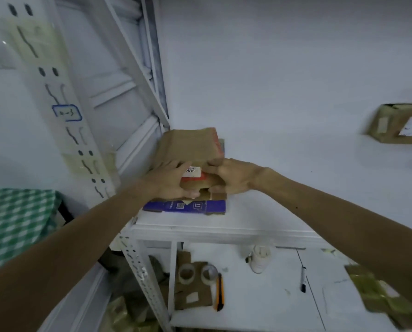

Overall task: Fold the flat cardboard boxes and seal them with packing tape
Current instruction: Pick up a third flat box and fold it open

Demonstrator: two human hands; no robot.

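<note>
The person's left hand (169,183) and right hand (233,177) were bare, with no covering on the left forearm (92,231) or right forearm (332,212) from wrist to frame edge. Tendons stood out in ridges across the back of the right hand. A small dark speck (296,207) marked the right forearm.

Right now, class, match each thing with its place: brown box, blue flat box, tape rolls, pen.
Things:
1. brown box
2. blue flat box
3. tape rolls
4. pen

Places:
A. lower surface, right of the white bottle
B. bottom of the pile on the shelf
C. on a cardboard scrap, beside the knife
D. held by the left hand and right hand

Pairs: 1-D, 2-B, 3-C, 4-A.
</note>
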